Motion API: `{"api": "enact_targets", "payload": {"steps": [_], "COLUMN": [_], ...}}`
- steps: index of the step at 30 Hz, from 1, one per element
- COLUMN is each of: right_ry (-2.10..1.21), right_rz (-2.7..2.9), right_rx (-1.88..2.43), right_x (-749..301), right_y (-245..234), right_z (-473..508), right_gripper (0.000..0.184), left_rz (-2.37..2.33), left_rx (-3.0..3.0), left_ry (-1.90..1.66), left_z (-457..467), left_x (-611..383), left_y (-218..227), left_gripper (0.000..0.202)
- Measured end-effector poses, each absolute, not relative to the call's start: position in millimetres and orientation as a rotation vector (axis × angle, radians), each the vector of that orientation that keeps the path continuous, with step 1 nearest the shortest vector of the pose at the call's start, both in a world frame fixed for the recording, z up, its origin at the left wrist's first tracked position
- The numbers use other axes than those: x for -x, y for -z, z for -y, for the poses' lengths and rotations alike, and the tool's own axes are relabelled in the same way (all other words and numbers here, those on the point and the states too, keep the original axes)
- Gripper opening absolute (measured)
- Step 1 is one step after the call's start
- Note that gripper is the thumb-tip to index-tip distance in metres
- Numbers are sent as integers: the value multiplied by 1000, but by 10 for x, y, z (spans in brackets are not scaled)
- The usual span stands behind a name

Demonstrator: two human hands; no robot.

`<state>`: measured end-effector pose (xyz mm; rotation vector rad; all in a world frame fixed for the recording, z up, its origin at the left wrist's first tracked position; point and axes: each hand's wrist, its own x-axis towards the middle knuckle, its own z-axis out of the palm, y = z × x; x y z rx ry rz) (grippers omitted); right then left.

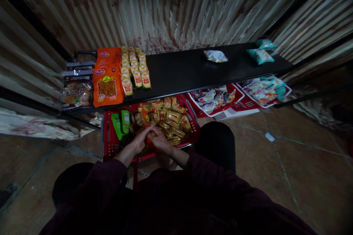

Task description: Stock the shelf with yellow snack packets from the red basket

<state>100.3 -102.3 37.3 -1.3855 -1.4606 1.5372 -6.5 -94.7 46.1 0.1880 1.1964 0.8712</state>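
Observation:
My left hand (141,138) and my right hand (160,140) meet over the near side of a red plastic basket (110,147). Their fingers are curled together around a small orange-red snack packet (145,114) that sticks up between them. The basket holds several yellow snack packets (171,115) and two green packets (122,122). Above it runs a black shelf (187,69). At the shelf's left end lie rows of small yellow packets (135,69), orange bags (107,85) and dark bags (77,90).
A white packet (215,56) and teal packets (260,55) lie on the shelf's right part. Red trays with mixed snacks (217,99) sit on the floor under the shelf. Corrugated metal walls close in the back and sides. My knees flank the basket on a tiled floor.

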Motion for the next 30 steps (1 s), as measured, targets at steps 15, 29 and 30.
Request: {"api": "enact_targets", "payload": {"steps": [15, 29, 30], "right_ry": [-1026, -976, -989], "right_rz": [2143, 1935, 1872], "right_rx": [1646, 1550, 1569], "right_x": [-728, -960, -992], "right_y": [-688, -425, -388], "right_z": [1196, 1126, 1103], "right_gripper": [63, 41, 41], "left_rz": [-1303, -1149, -1136], "left_rx": [66, 142, 140], "left_ry": [-1003, -925, -912], "left_z": [925, 895, 897], "left_x": [251, 301, 304], "left_y": [-360, -506, -521], "left_gripper": [18, 32, 33]}}
